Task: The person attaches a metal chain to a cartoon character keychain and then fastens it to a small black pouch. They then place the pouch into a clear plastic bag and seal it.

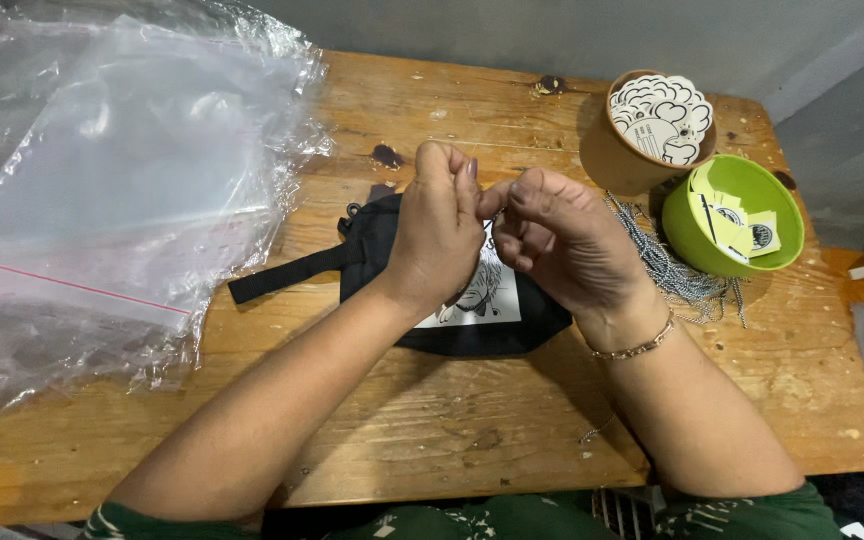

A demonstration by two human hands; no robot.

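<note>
My left hand (440, 228) and my right hand (560, 238) meet fingertip to fingertip above a small black pouch (497, 322). The pouch lies flat on the wooden table (432, 420), with a white printed patch on its front and a black strap stretching to the left. Both hands have their fingers pinched together on something very small; what it is stays hidden between the fingertips. A thin metal bead chain (592, 432) dangles below my right wrist, which wears a gold bracelet.
A pile of silvery bead chains (674, 272) lies right of my hands. Behind it stand a brown bowl (620, 150) of round printed tags and a green bowl (700, 240) of small printed cards. Large clear plastic bags (102, 190) cover the table's left side.
</note>
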